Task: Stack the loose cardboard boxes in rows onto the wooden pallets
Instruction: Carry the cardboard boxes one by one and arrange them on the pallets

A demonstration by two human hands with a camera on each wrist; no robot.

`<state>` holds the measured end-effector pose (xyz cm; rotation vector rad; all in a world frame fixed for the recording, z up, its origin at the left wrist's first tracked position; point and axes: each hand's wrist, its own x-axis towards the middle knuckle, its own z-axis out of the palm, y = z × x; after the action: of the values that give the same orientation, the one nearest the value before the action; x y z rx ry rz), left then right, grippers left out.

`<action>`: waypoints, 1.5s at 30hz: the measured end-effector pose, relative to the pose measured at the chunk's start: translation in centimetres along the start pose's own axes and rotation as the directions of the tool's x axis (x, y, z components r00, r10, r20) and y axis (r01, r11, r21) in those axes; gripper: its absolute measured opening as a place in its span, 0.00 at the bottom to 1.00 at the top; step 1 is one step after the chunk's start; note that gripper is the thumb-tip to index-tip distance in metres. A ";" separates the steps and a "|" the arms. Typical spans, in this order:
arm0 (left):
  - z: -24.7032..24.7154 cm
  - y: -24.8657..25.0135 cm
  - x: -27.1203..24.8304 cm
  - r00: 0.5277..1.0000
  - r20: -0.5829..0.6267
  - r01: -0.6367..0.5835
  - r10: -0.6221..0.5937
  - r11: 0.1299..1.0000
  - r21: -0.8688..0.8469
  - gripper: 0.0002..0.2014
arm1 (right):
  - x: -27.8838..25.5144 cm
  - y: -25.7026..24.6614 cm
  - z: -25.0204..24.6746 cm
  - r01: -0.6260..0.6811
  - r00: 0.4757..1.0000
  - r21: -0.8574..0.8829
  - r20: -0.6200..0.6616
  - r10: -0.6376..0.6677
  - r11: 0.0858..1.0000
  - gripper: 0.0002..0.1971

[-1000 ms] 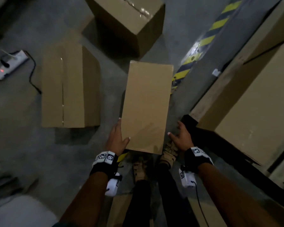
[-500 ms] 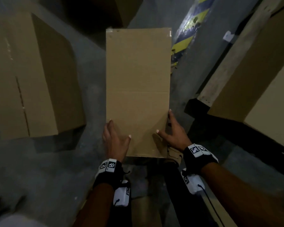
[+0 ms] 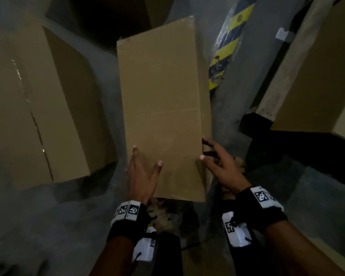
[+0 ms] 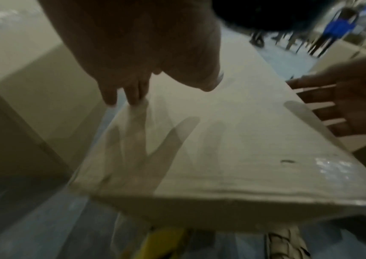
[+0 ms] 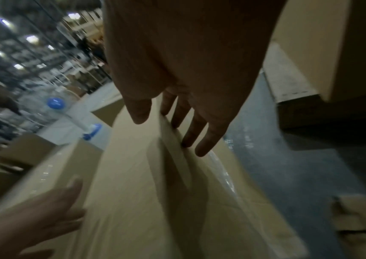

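A long plain cardboard box [image 3: 161, 100] lies lengthwise in front of me, its near end above my feet. My left hand [image 3: 142, 172] presses its near left side with straight fingers, thumb on the top face. My right hand [image 3: 217, 162] is at the near right edge, fingers spread and straight along the side, thumb tip on top. In the left wrist view the left hand [image 4: 133, 61] touches the box [image 4: 222, 149] edge. The right wrist view shows the right hand [image 5: 177, 70] with fingers down the box [image 5: 133, 192] side. A wooden pallet [image 3: 267, 100] stands right.
A larger loose box [image 3: 38, 108] lies on the grey floor to the left. Another box [image 3: 124, 18] sits in shadow at the far top. A stacked box [image 3: 317, 76] rests on the pallet. A yellow-black striped strip [image 3: 227, 46] runs along the floor between.
The box has come nearer the camera and its far end has swung slightly right. My right hand has slid from the top face to the right edge, fingers spreading.
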<state>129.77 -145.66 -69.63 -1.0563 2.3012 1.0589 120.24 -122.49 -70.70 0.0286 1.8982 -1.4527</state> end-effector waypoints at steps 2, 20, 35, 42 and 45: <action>-2.2 0.4 0.1 0.995 0.077 -0.055 0.057 0.998 -0.033 0.48 | 0.1 -1.3 2.3 0.034 0.999 0.024 0.031 -0.035 0.999 0.26; -10.3 -5.1 3.5 0.994 -0.030 -0.111 0.108 0.986 -0.123 0.50 | 3.2 1.8 11.4 -0.232 0.967 -0.023 -0.116 0.228 0.972 0.38; -4.2 -4.7 1.9 0.941 0.260 0.267 -0.217 0.948 -0.172 0.51 | -0.4 5.1 3.4 -0.285 0.936 -0.304 0.116 0.333 0.909 0.39; -3.7 -3.2 3.4 0.949 0.252 0.251 -0.192 0.941 -0.227 0.53 | 2.4 2.7 1.8 -0.155 0.982 -0.301 0.057 0.180 0.941 0.52; -4.0 -1.9 4.6 0.974 0.181 0.179 -0.139 0.958 -0.225 0.58 | 5.6 1.0 2.2 -0.025 1.000 -0.290 -0.016 0.022 0.957 0.52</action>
<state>128.18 -151.70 -70.83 -1.1753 1.9587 1.3291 117.73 -126.27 -74.81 -0.0786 2.0966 -1.1467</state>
